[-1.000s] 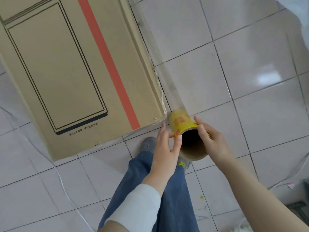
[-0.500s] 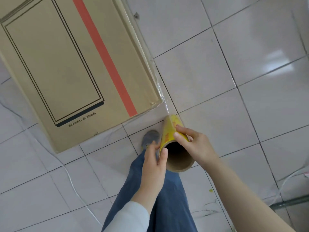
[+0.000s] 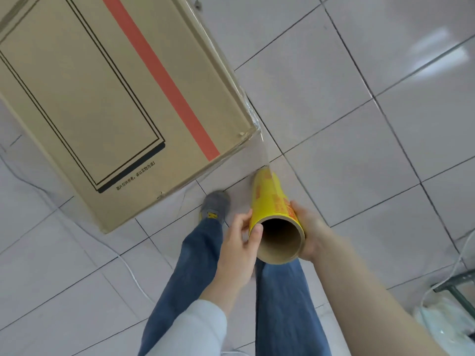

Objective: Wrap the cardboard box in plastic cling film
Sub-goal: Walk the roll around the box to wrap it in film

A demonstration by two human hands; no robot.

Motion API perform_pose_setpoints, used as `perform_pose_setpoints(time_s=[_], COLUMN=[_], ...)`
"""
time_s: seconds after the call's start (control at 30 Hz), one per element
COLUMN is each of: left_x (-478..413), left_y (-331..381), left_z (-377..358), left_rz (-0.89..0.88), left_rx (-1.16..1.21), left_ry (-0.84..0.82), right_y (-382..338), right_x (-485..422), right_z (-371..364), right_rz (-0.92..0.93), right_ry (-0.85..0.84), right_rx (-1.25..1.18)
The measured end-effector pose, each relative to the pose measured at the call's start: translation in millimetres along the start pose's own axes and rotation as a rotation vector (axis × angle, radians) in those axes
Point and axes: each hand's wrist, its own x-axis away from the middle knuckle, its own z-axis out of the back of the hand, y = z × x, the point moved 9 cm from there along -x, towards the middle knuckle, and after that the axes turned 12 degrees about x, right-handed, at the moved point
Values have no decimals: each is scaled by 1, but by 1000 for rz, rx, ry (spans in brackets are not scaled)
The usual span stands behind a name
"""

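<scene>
Cardboard box [image 3: 102,98] on tiled floor [image 3: 334,124]; left hand [image 3: 236,250], right hand [image 3: 312,232] clasped round film roll [image 3: 270,199].

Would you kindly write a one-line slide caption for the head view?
Left hand and right hand hold the roll beside the box, film stretched to its corner.

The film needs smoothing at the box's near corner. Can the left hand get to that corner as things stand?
Probably yes, once freed: the left hand grips the cling film roll together with the right hand, and nothing seems to block the way to the near corner of the cardboard box.
</scene>
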Motion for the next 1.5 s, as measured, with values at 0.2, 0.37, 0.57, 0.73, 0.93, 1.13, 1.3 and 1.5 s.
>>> perform_pose_setpoints(time_s=[0.2,0.37,0.57,0.73,0.93,1.13,1.3,1.5], left_x=[-14,-17,-5,-7,2,5,6,20], left_y=[2,5,-24,-40,-37,-45,-49,-75], left_z=[26,33,55,66,62,96,130,142], left_rz=[-94,-200,-142,-84,-175,-111,-27,40], left_rx=[-61,-190,-231,-239,-278,-252,-263,-279], left_ry=[-132,-244,-198,-255,-318,-276,-243,-229], right_y=[11,22,44,35,60,74,74,109], right_x=[-12,-23,-30,-45,-48,-49,-64,-73], right_z=[-18,-39,-58,-58,-62,-99,-121,-145], right_rz=[19,121,106,130,153,182,140,192], right_ry=[-16,-164,-110,59,-103,-87,-29,-187], right_rx=[50,-118,-56,185,-84,-202,-93,-290])
